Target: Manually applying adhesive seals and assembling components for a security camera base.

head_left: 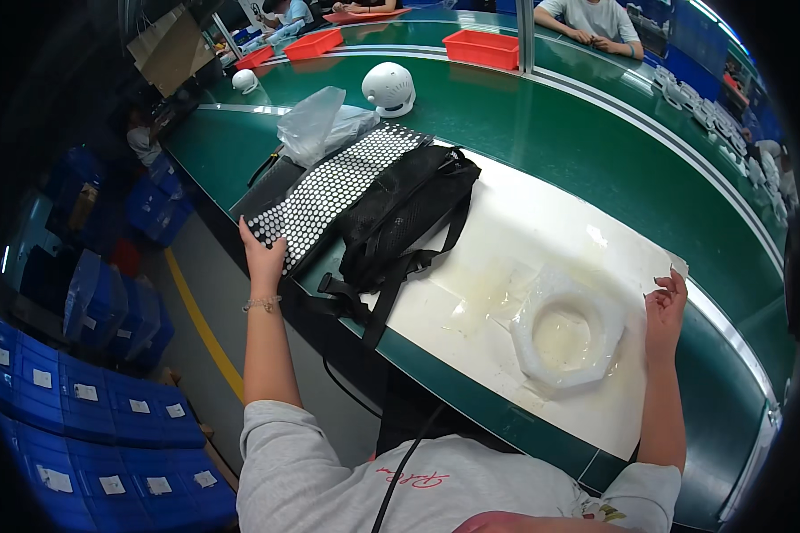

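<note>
My left hand (265, 259) is closed on the near-left end of a black sheet with rows of white dots (316, 200), its thumb lying over the top. Right beside the sheet lies a black mesh bag (404, 209) with straps and buckles hanging over the table's near edge. My right hand (667, 306) is raised over the right side of a white board (524, 213), with its fingers loosely bent and apart and nothing seen in them. Left of that hand, a white angular block with a round hole (526, 333) rests on the board amid yellowish, shiny stains.
Clear plastic bags (316, 124) and a round white device (388, 89) stand beyond the sheet on the green table (507, 124). Red trays (480, 49) line the far side, where other people sit. Blue bins (89, 391) are stacked on the floor at left.
</note>
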The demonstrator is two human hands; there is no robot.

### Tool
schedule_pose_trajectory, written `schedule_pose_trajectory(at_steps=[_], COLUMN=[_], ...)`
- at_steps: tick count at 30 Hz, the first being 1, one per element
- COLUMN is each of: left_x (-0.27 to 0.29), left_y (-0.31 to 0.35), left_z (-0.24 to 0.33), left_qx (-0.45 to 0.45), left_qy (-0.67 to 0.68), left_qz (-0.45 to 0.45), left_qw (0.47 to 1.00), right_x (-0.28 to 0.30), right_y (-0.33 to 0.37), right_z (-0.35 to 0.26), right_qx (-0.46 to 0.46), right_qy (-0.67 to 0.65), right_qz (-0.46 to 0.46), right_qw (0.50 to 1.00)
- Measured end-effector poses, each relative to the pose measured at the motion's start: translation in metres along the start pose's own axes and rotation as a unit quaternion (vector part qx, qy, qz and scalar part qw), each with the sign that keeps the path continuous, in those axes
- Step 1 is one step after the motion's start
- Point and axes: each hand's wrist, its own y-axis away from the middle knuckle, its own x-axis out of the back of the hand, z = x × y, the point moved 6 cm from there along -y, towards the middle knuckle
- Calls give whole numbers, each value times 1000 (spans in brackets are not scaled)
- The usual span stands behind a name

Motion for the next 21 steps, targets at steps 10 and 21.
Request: schedule_pose_trajectory(at_steps=[10,21], left_x=[-43,-129], left_y=[-16,-38], left_z=[57,32], left_qx=[-223,-64], left_qy=[-343,-389], left_qz=[-124,-266], left_qw=[904,879], right_x=[-2,-1], right_y=[1,-1], right_z=[-4,8], right_qx=[17,-15], right_qy=[7,27], right_qz=[-6,-10], right_qw=[1000,999])
